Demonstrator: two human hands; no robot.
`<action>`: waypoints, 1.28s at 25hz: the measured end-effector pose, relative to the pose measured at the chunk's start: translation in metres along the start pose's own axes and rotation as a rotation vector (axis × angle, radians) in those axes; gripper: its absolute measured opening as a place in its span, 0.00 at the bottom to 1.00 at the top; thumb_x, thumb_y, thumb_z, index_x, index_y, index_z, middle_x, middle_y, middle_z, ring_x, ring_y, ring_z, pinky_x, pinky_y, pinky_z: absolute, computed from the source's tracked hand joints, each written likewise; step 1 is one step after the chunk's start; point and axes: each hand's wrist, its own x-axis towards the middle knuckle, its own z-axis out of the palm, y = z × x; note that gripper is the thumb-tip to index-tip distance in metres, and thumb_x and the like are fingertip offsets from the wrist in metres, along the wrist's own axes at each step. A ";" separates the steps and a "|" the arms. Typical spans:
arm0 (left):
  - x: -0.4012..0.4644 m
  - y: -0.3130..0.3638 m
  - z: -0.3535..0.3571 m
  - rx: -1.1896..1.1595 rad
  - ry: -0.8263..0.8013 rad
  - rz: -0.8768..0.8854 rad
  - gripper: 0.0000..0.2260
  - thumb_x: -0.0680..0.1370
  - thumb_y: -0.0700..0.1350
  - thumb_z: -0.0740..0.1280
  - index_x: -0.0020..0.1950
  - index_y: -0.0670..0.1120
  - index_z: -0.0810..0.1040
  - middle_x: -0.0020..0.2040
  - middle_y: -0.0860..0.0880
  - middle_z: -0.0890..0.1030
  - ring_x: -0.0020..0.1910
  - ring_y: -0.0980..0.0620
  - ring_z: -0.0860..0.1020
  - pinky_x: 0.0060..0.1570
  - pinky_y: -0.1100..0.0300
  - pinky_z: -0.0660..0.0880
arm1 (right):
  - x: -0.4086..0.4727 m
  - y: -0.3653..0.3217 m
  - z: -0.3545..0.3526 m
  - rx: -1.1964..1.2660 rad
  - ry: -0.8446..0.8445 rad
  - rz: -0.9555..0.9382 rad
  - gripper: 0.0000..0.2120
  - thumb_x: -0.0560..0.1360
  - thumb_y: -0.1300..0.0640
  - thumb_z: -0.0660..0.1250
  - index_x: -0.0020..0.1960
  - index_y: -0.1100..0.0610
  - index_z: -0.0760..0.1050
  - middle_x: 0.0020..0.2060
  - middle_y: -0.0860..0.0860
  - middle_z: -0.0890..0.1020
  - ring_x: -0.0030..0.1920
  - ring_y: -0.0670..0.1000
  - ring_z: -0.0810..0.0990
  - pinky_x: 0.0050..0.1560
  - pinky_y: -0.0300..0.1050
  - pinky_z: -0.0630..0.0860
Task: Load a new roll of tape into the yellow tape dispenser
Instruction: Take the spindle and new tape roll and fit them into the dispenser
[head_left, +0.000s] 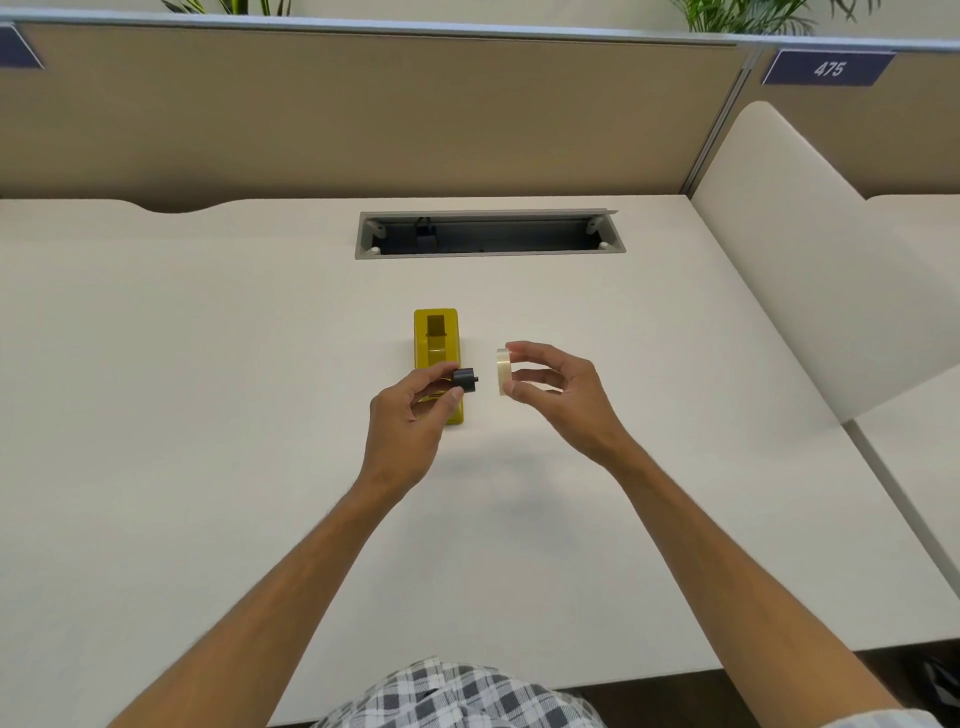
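Tape roll, clear, is being pinched in the right hand at frame centre; the left hand is gripping the black spindle over the yellow tape dispenser on the surface. Misaligned, the spindle could miss the core.

yellow tape dispenser: near end hidden behind left hand | tape roll: far face hidden, right of dispenser | both elbows: cut off by bottom edge
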 end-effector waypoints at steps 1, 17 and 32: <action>0.000 0.001 0.000 -0.001 -0.004 0.002 0.13 0.77 0.40 0.68 0.62 0.47 0.80 0.54 0.52 0.84 0.54 0.57 0.81 0.55 0.62 0.77 | -0.001 -0.001 0.002 0.004 -0.010 -0.005 0.18 0.71 0.58 0.74 0.60 0.49 0.79 0.53 0.46 0.84 0.51 0.45 0.84 0.52 0.39 0.79; 0.000 0.008 0.001 -0.027 -0.062 0.050 0.15 0.75 0.37 0.70 0.60 0.48 0.81 0.51 0.55 0.84 0.51 0.57 0.82 0.49 0.66 0.78 | -0.006 -0.011 0.015 0.051 -0.108 -0.042 0.20 0.69 0.57 0.76 0.61 0.52 0.79 0.54 0.47 0.84 0.54 0.47 0.84 0.52 0.41 0.81; 0.004 0.004 -0.004 -0.060 -0.034 0.099 0.11 0.74 0.36 0.71 0.56 0.46 0.82 0.52 0.52 0.84 0.53 0.53 0.82 0.53 0.61 0.79 | -0.015 -0.020 0.044 -0.468 0.304 -0.196 0.17 0.66 0.36 0.73 0.46 0.47 0.81 0.41 0.41 0.82 0.40 0.43 0.79 0.37 0.41 0.77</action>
